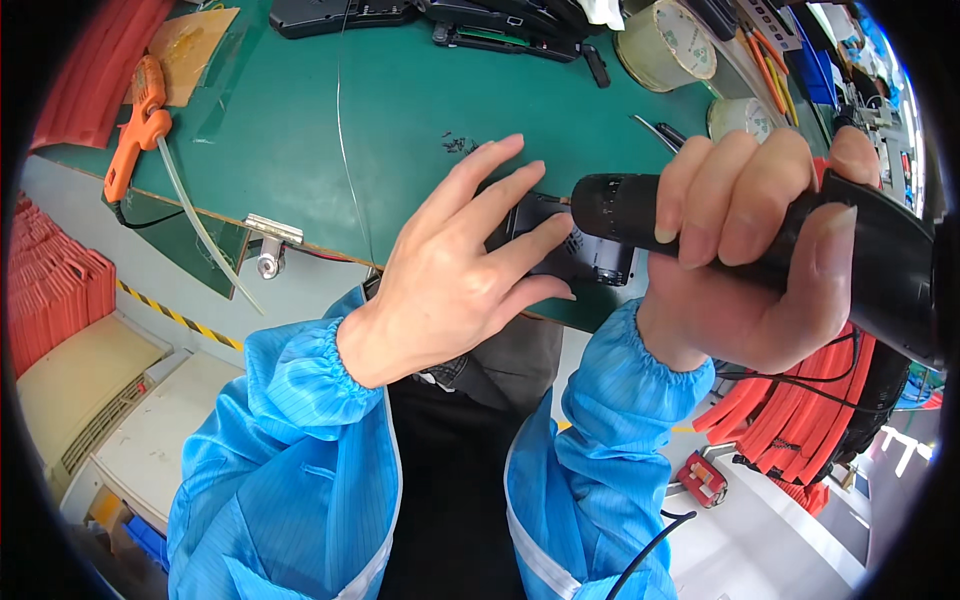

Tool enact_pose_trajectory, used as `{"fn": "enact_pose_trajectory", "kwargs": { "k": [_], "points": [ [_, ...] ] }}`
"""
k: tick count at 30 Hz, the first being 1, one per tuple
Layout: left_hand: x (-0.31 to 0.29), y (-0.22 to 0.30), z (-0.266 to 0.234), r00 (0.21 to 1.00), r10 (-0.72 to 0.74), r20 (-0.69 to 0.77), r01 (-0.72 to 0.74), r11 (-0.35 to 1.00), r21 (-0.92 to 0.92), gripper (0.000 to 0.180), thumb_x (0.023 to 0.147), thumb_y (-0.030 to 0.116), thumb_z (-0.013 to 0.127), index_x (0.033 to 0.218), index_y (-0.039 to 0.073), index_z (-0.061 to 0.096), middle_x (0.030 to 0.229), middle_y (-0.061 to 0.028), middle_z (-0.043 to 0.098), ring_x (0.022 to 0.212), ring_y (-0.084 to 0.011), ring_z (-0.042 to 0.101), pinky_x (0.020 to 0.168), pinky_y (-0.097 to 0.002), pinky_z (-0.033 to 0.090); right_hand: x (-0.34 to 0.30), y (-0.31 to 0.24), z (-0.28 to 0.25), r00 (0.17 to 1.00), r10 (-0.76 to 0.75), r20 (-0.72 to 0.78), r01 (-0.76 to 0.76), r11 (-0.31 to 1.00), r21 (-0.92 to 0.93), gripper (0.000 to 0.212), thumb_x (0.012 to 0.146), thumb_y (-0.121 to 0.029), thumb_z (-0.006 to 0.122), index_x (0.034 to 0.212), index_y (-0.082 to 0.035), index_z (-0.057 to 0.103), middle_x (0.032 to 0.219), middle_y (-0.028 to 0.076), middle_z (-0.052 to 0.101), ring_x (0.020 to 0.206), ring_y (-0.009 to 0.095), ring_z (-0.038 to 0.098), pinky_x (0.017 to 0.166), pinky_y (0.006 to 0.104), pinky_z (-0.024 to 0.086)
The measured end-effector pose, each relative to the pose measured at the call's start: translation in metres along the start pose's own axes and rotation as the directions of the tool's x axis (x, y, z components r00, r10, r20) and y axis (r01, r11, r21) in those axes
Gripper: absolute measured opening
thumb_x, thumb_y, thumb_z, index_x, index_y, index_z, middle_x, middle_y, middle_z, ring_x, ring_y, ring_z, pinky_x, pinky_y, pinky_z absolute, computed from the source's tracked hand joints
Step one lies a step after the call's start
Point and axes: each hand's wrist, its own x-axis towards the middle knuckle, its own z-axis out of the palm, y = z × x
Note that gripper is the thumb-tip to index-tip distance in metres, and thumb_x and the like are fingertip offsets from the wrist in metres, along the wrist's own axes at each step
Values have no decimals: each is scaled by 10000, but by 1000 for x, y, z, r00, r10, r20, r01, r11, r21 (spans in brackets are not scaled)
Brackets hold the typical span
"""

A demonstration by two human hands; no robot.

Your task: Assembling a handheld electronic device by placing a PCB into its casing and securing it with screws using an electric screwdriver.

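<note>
My right hand [757, 240] is wrapped round a black electric screwdriver [625, 205], held nearly level with its collar and thin tip pointing left. Beneath that tip lies a black device [570, 262] with a paler panel, near the front edge of the green table. My left hand [455, 262] is open over the device's left side, fingers spread and thumb stretched to the right. The hand and screwdriver cover much of the device, and whether the fingertips touch it I cannot tell.
Small dark screws [458, 144] are scattered beyond my left hand on the green mat [270, 120]. An orange glue gun [143, 125] lies at the left edge. Black devices [510, 35] and a tape roll [665, 45] stand at the back. Red foam strips [800, 425] hang at right.
</note>
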Motion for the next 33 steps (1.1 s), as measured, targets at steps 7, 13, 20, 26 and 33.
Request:
{"fn": "enact_pose_trajectory", "kwargs": {
  "k": [7,13,20,26,33],
  "points": [
    [0,-1,0,1000,-4,-6,4,1000,-25,475,612,248,923,1032,65,798,1315,-187,648,1301,-437,570,1008,-498,541,-1,6,3,1000,23,-18,-23,1000,-7,340,1013,-237,484,1282,-30,454,678,41,475,487,146,406,507,348,413],
    [1,-2,0,1000,22,10,-22,1000,-3,487,631,235,910,1062,59,770,1210,-193,657,1257,-411,586,1005,-476,549,-4,0,17,996,68,-56,-75,989,-129,317,999,-193,486,1261,-22,434,665,45,468,471,150,404,491,346,420],
    [1,-1,-1,1000,29,-2,-29,1000,-9,476,622,205,908,1045,47,755,1183,-186,648,1235,-398,598,1001,-467,555,2,1,28,981,122,-151,-173,899,-401,309,974,-114,494,1247,-8,394,651,47,455,457,151,410,469,338,433],
    [2,0,-1,1000,5,-12,-6,999,-48,448,578,190,922,969,29,773,1210,-198,651,1208,-417,620,985,-499,559,-2,15,18,992,54,-117,-58,998,-36,328,967,-99,500,1258,-3,384,635,47,448,448,150,406,466,336,436],
    [0,-1,-2,1000,13,-24,-14,999,-46,484,577,191,923,1010,36,771,1214,-185,649,1229,-404,610,994,-491,555,1,8,33,976,61,-210,-126,940,-316,335,980,-138,515,1279,-12,433,637,38,445,458,142,406,461,336,424]
  ]
}}
